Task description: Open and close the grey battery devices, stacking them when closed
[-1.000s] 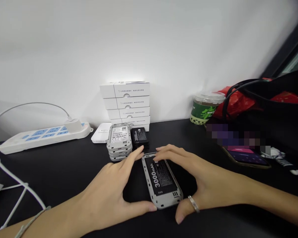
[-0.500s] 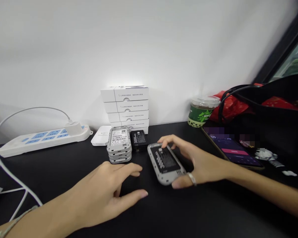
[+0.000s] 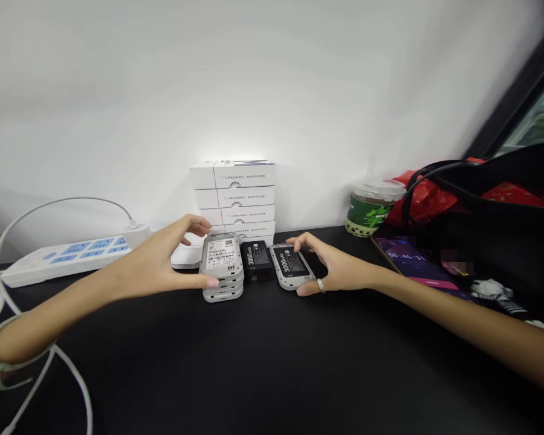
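Observation:
My left hand [image 3: 172, 254] reaches round the top device body [image 3: 222, 252] of a small stack, thumb on its near edge and fingers at its far edge. That body is pale grey, with a white printed label and a square code. My right hand [image 3: 330, 266] grips a similar body [image 3: 292, 283] at its far and near ends; a black battery [image 3: 294, 261] marked 3000mAh sits inside. This one appears to rest on the table. Between the hands lie loose black batteries [image 3: 256, 257], apparently stacked.
White boxes [image 3: 247, 178] are piled against the wall, with white covers [image 3: 185, 257] partly behind my left hand. A power strip [image 3: 68, 257] and white cable [image 3: 72, 368] lie left. At right are a drink cup [image 3: 369, 208], a phone [image 3: 403, 260] and a black bag [image 3: 521, 223].
My right hand has carried the battery-fitted body away from me, beside the loose batteries. My left hand has moved forward from the open table onto the stack's top body.

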Demonstrator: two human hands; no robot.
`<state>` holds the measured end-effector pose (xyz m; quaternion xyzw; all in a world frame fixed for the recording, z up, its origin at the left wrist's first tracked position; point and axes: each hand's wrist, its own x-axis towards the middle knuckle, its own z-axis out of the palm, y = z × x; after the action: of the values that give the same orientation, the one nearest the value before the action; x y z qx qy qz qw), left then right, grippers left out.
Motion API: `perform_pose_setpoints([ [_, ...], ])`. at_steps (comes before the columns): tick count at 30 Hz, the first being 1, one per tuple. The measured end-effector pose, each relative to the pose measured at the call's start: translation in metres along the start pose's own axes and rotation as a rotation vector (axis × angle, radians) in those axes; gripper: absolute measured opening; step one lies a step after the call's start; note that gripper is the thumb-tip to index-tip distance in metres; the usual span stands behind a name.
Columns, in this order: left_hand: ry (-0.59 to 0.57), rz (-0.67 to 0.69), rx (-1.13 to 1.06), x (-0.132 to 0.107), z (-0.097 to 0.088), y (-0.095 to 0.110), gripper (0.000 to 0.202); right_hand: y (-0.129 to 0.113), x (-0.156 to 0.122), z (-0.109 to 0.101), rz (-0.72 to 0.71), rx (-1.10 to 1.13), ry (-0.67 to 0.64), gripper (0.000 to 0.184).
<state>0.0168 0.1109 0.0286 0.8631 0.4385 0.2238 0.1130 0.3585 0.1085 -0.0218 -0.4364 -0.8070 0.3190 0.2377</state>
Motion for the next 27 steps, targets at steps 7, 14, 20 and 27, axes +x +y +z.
perform_pose_setpoints([
  [7, -0.088, -0.035, -0.072, 0.000, 0.007, -0.011, 0.078, -0.025, -0.021, 0.000, -0.081, -0.101, 0.172, 0.075],
  [14, -0.119, -0.049, -0.037, -0.007, 0.006, 0.004, 0.094, -0.079, -0.001, 0.023, -0.165, -0.240, 0.097, 0.086],
  [20, 0.007, -0.043, -0.072, -0.011, 0.015, 0.010, 0.094, -0.092, 0.041, 0.037, -0.114, -0.223, -0.021, 0.106],
  [27, -0.020, 0.163, -0.047, -0.026, 0.011, 0.049, 0.084, -0.087, -0.025, 0.037, -0.138, -0.287, 0.102, 0.089],
])
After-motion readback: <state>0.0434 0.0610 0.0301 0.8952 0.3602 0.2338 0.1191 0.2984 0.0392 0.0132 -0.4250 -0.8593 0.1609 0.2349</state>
